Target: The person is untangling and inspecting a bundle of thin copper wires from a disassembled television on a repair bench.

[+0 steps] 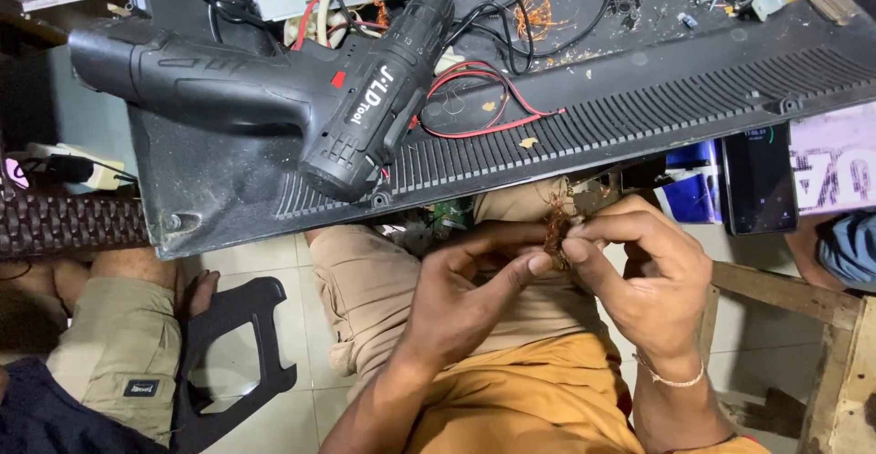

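Observation:
My left hand (470,285) and my right hand (648,271) meet over my lap, below the edge of a black ribbed plastic panel (584,125). Between the fingertips of both hands is a small tangle of copper wire (556,229), pinched from each side. A black cordless drill (301,84) lies on its side on the panel, up and to the left of my hands. Red and black wires (484,98) loop on the panel beside the drill's nose.
A dark phone (757,178) lies at the right by a blue box (693,185). Loose copper strands (534,7) and small parts litter the panel's far side. Another person's legs (119,326) and a black plastic stand (233,344) are at lower left. A wooden stool frame (803,308) stands at right.

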